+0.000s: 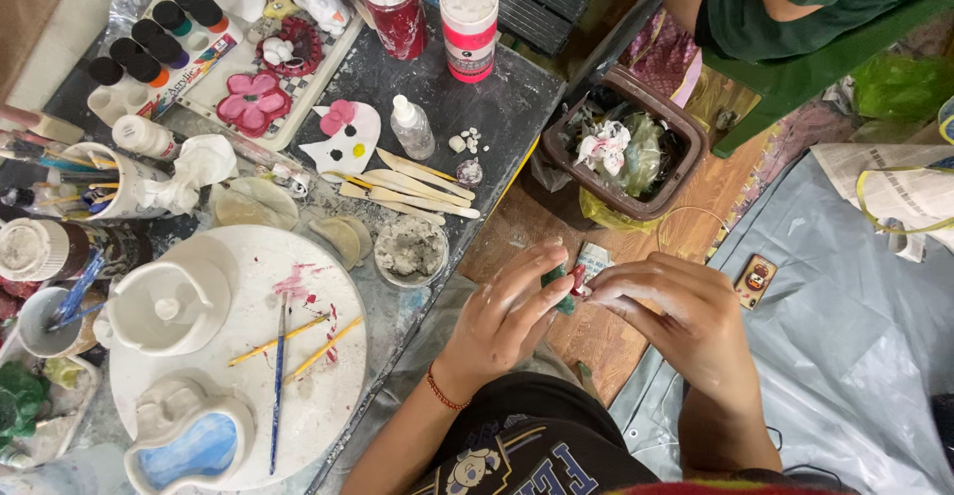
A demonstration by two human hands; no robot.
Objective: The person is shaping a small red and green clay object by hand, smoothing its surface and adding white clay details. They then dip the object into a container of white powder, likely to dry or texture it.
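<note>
My left hand [502, 318] and my right hand [676, 311] meet over the wooden floor beside a low work table [497, 107]. Together the fingertips pinch a small piece of clay [568, 286], dark green with a red and white part. The left thumb and fingers close on the green end, and the right fingertips close on the red end. A red cord sits on my left wrist. Most of the piece is hidden by the fingers.
A round white board [248, 356] holds brushes, a white ceramic cup and a blue-glazed dish. Paint pots [149, 43], two paint bottles [467, 23], wooden modelling tools [417, 192] and a cat-face plaque crowd the table. A brown bin [626, 147] stands ahead. A seated person in green [795, 8] is beyond. Grey sheet at right.
</note>
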